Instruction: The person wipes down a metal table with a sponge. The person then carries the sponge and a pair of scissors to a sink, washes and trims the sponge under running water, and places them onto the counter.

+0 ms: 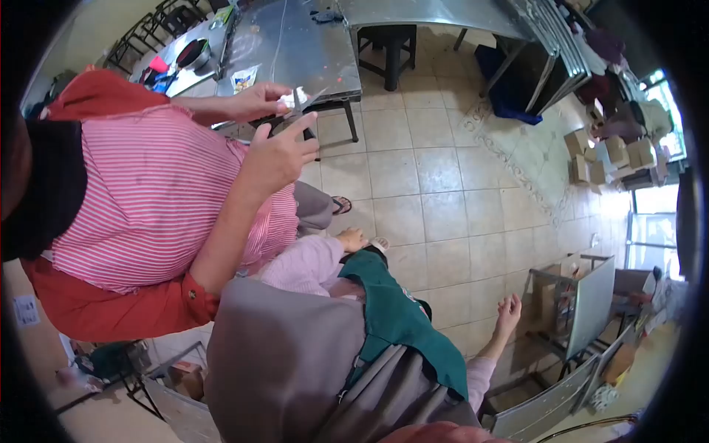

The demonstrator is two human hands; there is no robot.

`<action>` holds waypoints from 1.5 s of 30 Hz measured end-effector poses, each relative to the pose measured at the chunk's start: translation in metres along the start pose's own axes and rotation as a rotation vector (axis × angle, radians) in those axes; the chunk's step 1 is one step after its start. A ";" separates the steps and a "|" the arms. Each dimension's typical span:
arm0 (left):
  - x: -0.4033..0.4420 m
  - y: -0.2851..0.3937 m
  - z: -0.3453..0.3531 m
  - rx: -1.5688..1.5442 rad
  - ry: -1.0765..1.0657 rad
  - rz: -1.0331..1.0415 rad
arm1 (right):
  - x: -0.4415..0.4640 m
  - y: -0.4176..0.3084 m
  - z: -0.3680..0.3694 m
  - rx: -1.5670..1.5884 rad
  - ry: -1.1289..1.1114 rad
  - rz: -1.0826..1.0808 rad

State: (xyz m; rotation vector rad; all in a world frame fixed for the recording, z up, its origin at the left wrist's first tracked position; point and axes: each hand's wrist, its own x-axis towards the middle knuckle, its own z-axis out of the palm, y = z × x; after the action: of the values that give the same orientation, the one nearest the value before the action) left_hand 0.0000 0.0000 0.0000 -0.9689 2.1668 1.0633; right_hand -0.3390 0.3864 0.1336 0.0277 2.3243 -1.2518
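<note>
My left hand (pixel 352 240) hangs beside the green apron (pixel 402 310) on my front, its fingers loosely curled, with nothing visible in them. Out to the right, my right hand (pixel 508 314) is in the air over the floor. Its fingers are partly bent and apart, and it holds nothing. To my left stands a person in a pink striped apron (pixel 148 184) with red sleeves. One of that person's hands (pixel 258 102) holds a small white thing (pixel 292 97). The other (pixel 281 156) holds what look like scissors (pixel 300 107) with dark handles against it.
A metal table (pixel 288 44) bearing a small packet (pixel 244 78) is ahead at the left. Beyond it sits a dark pan (pixel 193 54). A black stool (pixel 389 55) is under the far tabletop. Cardboard boxes (pixel 628 155) are piled at right, above an upright grey panel (pixel 591 306).
</note>
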 end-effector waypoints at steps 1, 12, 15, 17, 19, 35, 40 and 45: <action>-0.015 -0.009 0.010 -0.054 -0.048 -0.081 | -0.022 -0.028 0.018 0.070 -0.054 -0.080; -0.094 -0.102 0.187 -0.682 0.329 -0.258 | -0.033 -0.100 0.105 -0.123 -0.702 -0.472; -0.208 -0.150 0.222 -0.910 0.563 -0.179 | -0.030 -0.117 0.097 -0.243 -0.791 -0.577; -0.240 -0.169 0.203 -1.035 0.719 -0.111 | -0.028 -0.115 0.094 -0.253 -0.809 -0.633; -0.247 -0.189 0.156 -1.152 0.861 -0.035 | -0.029 -0.110 0.090 -0.324 -0.801 -0.688; -0.103 0.077 -0.046 -1.343 1.830 -0.229 | -0.062 -0.037 0.109 -0.673 -0.984 -0.810; -0.117 0.130 -0.051 -0.896 1.449 0.000 | -0.072 -0.042 0.170 -0.604 -1.085 -0.371; -0.144 0.056 -0.061 -1.015 0.667 0.556 | -0.110 -0.057 0.265 -0.551 -1.235 -0.361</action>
State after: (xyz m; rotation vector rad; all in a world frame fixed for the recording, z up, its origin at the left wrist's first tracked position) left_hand 0.0334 0.0260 0.1604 -1.2777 2.4588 2.5568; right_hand -0.1472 0.1680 0.1049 -1.0613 1.4592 -0.4222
